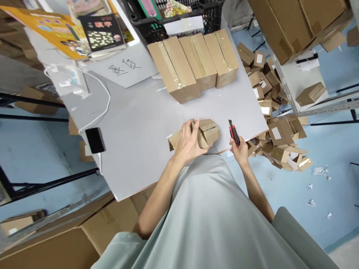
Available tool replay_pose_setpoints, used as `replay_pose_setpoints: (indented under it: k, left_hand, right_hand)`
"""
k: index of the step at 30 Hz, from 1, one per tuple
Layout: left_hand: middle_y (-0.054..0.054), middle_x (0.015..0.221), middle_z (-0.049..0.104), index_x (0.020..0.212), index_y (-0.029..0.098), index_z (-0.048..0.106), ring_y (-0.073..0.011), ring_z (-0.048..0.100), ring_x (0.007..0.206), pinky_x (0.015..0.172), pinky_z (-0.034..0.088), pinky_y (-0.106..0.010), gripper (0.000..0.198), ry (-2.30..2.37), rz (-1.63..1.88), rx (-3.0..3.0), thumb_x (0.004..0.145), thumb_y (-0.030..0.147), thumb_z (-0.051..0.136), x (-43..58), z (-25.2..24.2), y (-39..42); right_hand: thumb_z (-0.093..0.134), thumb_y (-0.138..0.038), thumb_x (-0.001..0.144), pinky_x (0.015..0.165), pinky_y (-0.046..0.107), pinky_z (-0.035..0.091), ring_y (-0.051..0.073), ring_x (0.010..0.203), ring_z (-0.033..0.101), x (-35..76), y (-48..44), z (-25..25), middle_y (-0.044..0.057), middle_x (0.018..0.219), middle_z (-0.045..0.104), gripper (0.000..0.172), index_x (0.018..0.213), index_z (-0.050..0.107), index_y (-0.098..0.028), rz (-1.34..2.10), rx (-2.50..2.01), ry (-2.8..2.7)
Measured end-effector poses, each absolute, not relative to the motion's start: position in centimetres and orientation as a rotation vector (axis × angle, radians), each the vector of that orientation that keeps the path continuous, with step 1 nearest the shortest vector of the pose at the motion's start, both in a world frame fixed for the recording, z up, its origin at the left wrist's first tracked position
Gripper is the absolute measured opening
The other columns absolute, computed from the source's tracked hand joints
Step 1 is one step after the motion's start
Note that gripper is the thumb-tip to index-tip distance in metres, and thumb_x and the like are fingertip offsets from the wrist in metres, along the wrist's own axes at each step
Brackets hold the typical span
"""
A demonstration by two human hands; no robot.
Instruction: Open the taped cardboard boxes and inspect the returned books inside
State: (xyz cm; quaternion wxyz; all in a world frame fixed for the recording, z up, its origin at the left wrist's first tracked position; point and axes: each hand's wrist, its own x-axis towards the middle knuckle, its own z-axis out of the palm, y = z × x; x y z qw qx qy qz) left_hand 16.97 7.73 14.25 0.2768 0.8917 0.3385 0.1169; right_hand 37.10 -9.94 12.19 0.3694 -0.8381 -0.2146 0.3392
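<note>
Near the table's front edge lies a small cardboard box (pixel 211 132), one flap sticking out to the left. My left hand (pixel 189 140) grips this box from above, fingers and thumb bent round its left part. In my right hand (pixel 239 151) is a red and black utility knife (pixel 233 133), its tip pointing away from me. The knife is held to the right of the box, apart from it. What the box contains cannot be seen.
Three taped cardboard boxes (pixel 198 61) stand in a row before a black crate (pixel 179 22). Books (pixel 102 33), a power strip (pixel 77 80) and a phone (pixel 95 140) are on the left. Many boxes (pixel 269 86) are heaped on the floor at right, beside a shelf (pixel 307 78).
</note>
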Motion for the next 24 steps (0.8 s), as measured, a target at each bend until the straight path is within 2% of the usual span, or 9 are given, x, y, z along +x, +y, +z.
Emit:
replay_pose_setpoints:
  k: [2, 4, 8, 10, 13, 16, 19, 24]
  left_hand:
    - [-0.026, 0.177, 0.033, 0.181, 0.023, 0.014, -0.0519, 0.036, 0.164, 0.134, 0.035, -0.068, 0.143, 0.959, 0.334, 2.354, 0.068, 0.043, 0.099, 14.1, 15.0, 8.2]
    - [-0.026, 0.18, 0.029, 0.182, 0.024, 0.011, -0.0507, 0.035, 0.166, 0.132, 0.04, -0.065, 0.143, 1.0, 0.334, 2.301, 0.07, 0.044, 0.098, 11.1, 14.6, 8.3]
    - [-0.029, 0.181, 0.026, 0.182, 0.022, 0.011, -0.0493, 0.038, 0.166, 0.127, 0.048, -0.059, 0.139, 1.072, 0.277, 2.235, 0.073, 0.037, 0.096, 5.9, 11.5, 7.9]
    - [-0.029, 0.182, 0.023, 0.182, 0.023, 0.009, -0.0493, 0.042, 0.164, 0.126, 0.05, -0.059, 0.138, 1.121, 0.222, 2.229, 0.073, 0.03, 0.094, 3.7, 9.8, 7.7]
    - [-0.029, 0.185, 0.019, 0.182, 0.024, 0.008, -0.0509, 0.049, 0.159, 0.122, 0.054, -0.06, 0.137, 1.204, 0.105, 2.205, 0.073, 0.021, 0.091, 1.0, 7.8, 7.4]
    - [-0.03, 0.185, 0.016, 0.181, 0.023, 0.017, -0.0537, 0.05, 0.158, 0.12, 0.055, -0.063, 0.131, 1.316, 0.016, 2.158, 0.072, 0.016, 0.09, -0.8, 6.6, 7.0]
    - [-0.028, 0.184, 0.02, 0.174, 0.024, 0.032, -0.0514, 0.046, 0.161, 0.123, 0.051, -0.065, 0.112, 1.384, 0.081, 2.166, 0.077, 0.02, 0.09, -1.5, 6.1, 6.2]
    - [-0.024, 0.172, 0.042, 0.15, 0.021, 0.052, -0.0442, 0.044, 0.162, 0.128, 0.048, -0.062, 0.075, 1.369, 0.3, 2.221, 0.083, 0.018, 0.087, -0.7, 6.5, 4.8]
  right_hand:
    - [0.056, -0.066, 0.099, 0.059, 0.024, 0.056, 0.015, 0.063, 0.068, 37.5, -8.7, 10.6, 0.007, 0.092, 0.077, 0.054, 0.114, 0.066, -0.016, 0.881, -2.06, -0.456]
    - [0.057, -0.066, 0.096, 0.059, 0.022, 0.055, 0.016, 0.074, 0.072, 37.6, -7.4, 9.3, 0.009, 0.103, 0.077, 0.054, 0.117, 0.063, -0.017, 0.888, -1.994, -0.438]
    - [0.061, -0.069, 0.09, 0.071, 0.025, 0.064, 0.021, 0.1, 0.074, 36.9, -4.7, 6.9, 0.016, 0.125, 0.075, 0.063, 0.123, 0.064, -0.016, 0.917, -1.907, -0.529]
    - [0.063, -0.07, 0.089, 0.079, 0.031, 0.067, 0.023, 0.105, 0.073, 35.9, -3.6, 5.6, 0.017, 0.127, 0.075, 0.062, 0.122, 0.065, -0.017, 0.963, -1.855, -0.566]
    - [0.066, -0.072, 0.088, 0.083, 0.039, 0.07, 0.025, 0.102, 0.075, 33.9, -2.6, 3.8, 0.013, 0.119, 0.078, 0.058, 0.116, 0.066, -0.021, 1.038, -1.791, -0.588]
    - [0.068, -0.074, 0.088, 0.083, 0.043, 0.072, 0.026, 0.097, 0.076, 31.9, -2.3, 2.7, 0.009, 0.109, 0.077, 0.057, 0.112, 0.067, -0.023, 1.052, -1.802, -0.635]
    - [0.068, -0.074, 0.09, 0.081, 0.043, 0.073, 0.027, 0.097, 0.077, 30.7, -2.4, 2.4, 0.009, 0.109, 0.076, 0.056, 0.114, 0.067, -0.023, 1.047, -1.841, -0.678]
    - [0.067, -0.072, 0.09, 0.076, 0.041, 0.073, 0.027, 0.101, 0.08, 30.6, -2.7, 2.6, 0.009, 0.11, 0.077, 0.056, 0.117, 0.066, -0.023, 1.12, -1.836, -0.669]
